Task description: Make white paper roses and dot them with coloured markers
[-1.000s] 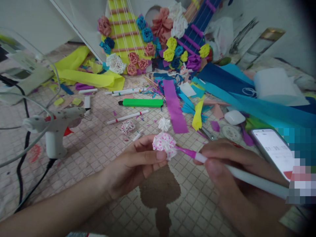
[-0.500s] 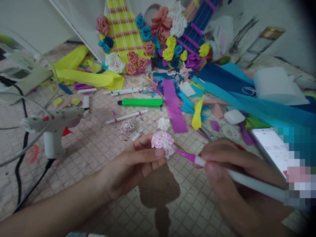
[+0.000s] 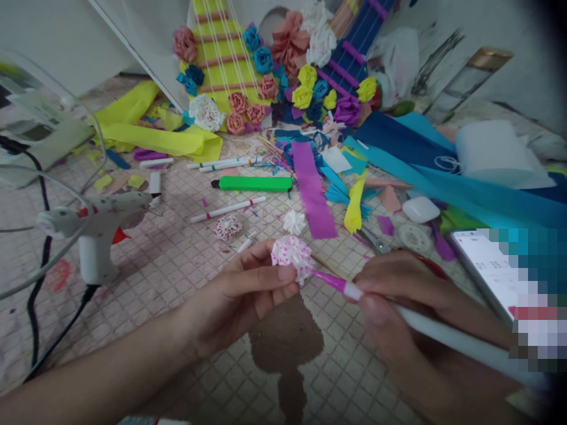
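My left hand (image 3: 248, 283) pinches a white paper flower (image 3: 290, 254) with pink dots, thumb and fingers on its lower left side. In my right hand (image 3: 411, 307) is a white marker (image 3: 443, 330), held like a pen. Its pink tip section (image 3: 330, 281) touches or nearly touches the flower's right edge. A thin stick (image 3: 330, 267) runs from behind the flower towards my right fingers. Just beyond, a plain white paper flower (image 3: 295, 222) and a dark-speckled one (image 3: 227, 226) lie on the table.
A glue gun (image 3: 93, 230) with cables stands at left. A green cutter (image 3: 254, 183), several thin white pens and a purple paper strip (image 3: 314, 189) lie ahead. Scissors (image 3: 376, 239) and a lit phone (image 3: 482, 265) are at right. Flower-covered paper guitars (image 3: 221, 59) stand at the back.
The marker's tip has shifted slightly left and down along the flower's edge with my right hand. The flower has turned a little in my left hand.
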`<state>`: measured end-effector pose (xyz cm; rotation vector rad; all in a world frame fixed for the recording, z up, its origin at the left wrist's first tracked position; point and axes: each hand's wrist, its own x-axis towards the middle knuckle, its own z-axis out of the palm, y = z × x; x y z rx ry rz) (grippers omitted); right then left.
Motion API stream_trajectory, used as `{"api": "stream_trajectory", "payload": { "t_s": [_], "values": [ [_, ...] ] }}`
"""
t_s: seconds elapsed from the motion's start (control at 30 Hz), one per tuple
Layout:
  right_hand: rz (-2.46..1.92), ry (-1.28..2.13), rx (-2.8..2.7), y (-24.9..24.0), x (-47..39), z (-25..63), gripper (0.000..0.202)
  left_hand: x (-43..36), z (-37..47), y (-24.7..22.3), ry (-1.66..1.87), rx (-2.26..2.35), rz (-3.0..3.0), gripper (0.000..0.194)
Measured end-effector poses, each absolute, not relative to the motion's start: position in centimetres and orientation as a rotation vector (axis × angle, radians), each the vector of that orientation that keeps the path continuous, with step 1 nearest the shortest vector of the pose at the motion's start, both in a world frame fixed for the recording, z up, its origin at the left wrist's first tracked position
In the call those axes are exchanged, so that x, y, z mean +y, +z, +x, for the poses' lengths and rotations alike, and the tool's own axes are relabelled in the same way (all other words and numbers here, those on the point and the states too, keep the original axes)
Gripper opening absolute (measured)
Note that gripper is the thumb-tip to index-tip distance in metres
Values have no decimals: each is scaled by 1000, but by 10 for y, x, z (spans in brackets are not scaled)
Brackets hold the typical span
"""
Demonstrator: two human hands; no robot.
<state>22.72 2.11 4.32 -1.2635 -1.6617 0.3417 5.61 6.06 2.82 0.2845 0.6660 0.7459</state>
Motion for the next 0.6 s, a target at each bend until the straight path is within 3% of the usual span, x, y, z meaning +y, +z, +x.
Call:
{"api": "stream_trajectory", "payload": {
  "t_s": [0.23, 0.6],
  "values": [
    [-1200, 320, -1785, 46, 23, 233, 11, 58, 57, 30, 756, 703, 363, 21],
    [-1301, 315, -1616, 47, 22, 231, 3, 59, 56, 23, 768, 688, 476, 22]
  ]
}}
